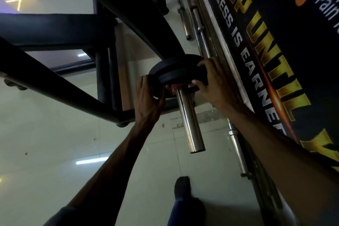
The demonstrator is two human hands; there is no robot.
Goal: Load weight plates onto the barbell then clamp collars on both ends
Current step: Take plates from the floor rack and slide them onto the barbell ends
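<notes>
Your left hand (149,97) and right hand (213,86) grip the weight plate (174,71), seated deep on the barbell sleeve (189,121); uncollared, it could slide off if the bar tips.

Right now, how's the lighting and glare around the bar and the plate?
Head view: dim overall; the black plate is nearly a silhouette between both hands, the chrome sleeve shows bright streaks, the glossy floor mirrors ceiling lights, and the wide lens tilts and bends the frame.
</notes>
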